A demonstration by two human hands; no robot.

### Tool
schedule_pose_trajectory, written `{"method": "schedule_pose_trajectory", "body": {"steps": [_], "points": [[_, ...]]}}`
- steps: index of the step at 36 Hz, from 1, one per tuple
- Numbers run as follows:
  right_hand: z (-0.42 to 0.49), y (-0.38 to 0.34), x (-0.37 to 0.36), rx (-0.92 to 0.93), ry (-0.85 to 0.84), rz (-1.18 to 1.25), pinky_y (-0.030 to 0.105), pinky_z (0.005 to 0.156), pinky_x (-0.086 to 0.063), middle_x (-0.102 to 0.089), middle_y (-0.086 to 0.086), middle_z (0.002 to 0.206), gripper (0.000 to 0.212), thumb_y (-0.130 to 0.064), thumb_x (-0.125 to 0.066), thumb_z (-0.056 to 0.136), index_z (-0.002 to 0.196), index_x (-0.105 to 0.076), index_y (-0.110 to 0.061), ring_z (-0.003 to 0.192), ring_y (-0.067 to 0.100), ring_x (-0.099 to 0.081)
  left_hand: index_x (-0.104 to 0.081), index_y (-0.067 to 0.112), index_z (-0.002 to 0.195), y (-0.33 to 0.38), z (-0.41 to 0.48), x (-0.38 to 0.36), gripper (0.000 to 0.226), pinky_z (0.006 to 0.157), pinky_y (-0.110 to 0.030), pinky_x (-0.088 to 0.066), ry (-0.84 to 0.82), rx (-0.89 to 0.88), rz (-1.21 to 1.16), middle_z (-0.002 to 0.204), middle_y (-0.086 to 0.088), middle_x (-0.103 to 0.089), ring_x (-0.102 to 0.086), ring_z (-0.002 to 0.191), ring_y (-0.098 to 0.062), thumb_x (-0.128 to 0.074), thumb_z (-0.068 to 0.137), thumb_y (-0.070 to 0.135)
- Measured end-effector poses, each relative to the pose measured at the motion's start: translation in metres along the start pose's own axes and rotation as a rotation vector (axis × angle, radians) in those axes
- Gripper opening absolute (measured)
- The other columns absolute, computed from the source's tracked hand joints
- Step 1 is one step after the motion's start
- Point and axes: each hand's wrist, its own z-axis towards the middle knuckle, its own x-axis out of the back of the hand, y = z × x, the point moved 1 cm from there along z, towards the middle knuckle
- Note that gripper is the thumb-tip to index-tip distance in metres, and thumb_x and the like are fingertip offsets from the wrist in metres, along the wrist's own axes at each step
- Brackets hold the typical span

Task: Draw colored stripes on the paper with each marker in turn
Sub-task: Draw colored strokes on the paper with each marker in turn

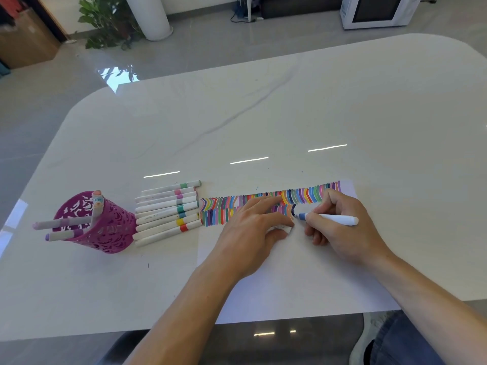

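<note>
Two grips rest on the paper point(290, 275), centre frame: left grip point(251, 230) flat, fingers point(263, 204) straight, perhaps over a cap point(286, 229); right grip point(342, 230) pinches the blue marker point(332, 218), tip touching the stripes point(218, 213). Farther left, spare markers point(166, 214) beside a purple cup point(105, 227).

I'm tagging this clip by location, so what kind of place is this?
Probably a home living or dining room: a glossy white table, with a microwave oven and a leafy houseplant beyond it.
</note>
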Motion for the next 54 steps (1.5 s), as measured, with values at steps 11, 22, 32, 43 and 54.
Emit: {"method": "schedule_pose_trajectory", "body": {"steps": [11,22,32,43,54], "points": [[0.001,-0.001,0.0,-0.027,0.044,0.015,0.031,0.047,-0.045,-0.067,0.016,0.056,0.027,0.001,-0.064,0.083,0.069,-0.042,-0.008,0.043,0.025,-0.056,-0.068,0.04,0.12,0.003,-0.001,0.001,0.024,0.111,-0.024,-0.026,-0.006,-0.001,0.012,0.155,0.016,-0.038,-0.025,0.143,-0.007,-0.059,0.099,0.033],[0.002,-0.011,0.004,0.023,0.113,0.204,0.03,0.047,-0.04,-0.065,0.013,0.061,0.019,0.006,-0.06,0.088,0.08,-0.05,-0.008,0.049,0.026,-0.053,-0.067,0.038,0.123,0.005,-0.005,0.011,0.026,0.096,-0.002,-0.02,0.043,0.003,-0.027,0.142,0.023,-0.049,-0.034,0.13,0.003,-0.057,0.1,0.031],[-0.004,-0.035,-0.011,0.21,0.108,0.283,0.03,0.055,-0.054,-0.073,0.014,0.074,0.006,-0.01,-0.074,0.091,0.09,-0.076,-0.004,0.063,0.026,-0.07,-0.072,0.034,0.115,-0.003,-0.01,0.024,0.021,0.074,-0.012,-0.042,0.319,0.083,-0.255,0.087,0.017,-0.065,-0.062,0.084,-0.005,-0.062,0.097,0.031],[-0.005,-0.047,-0.023,0.191,0.066,0.412,0.029,0.062,-0.057,-0.074,0.016,0.08,0.016,-0.009,-0.059,0.101,0.093,-0.065,0.003,0.066,0.026,-0.071,-0.071,0.032,0.105,-0.012,-0.017,0.034,0.015,0.076,-0.023,-0.054,0.304,0.289,-0.485,0.081,0.01,-0.073,-0.066,0.077,-0.002,-0.059,0.099,0.026],[-0.003,-0.038,-0.035,0.185,-0.038,0.353,0.035,0.064,-0.057,-0.075,0.018,0.08,0.018,-0.014,-0.063,0.099,0.095,-0.067,0.003,0.071,0.03,-0.072,-0.072,0.024,0.11,-0.011,-0.02,0.036,0.018,0.07,-0.013,-0.048,0.268,0.227,-0.464,0.084,0.01,-0.07,-0.064,0.078,-0.002,-0.06,0.098,0.016]]}}
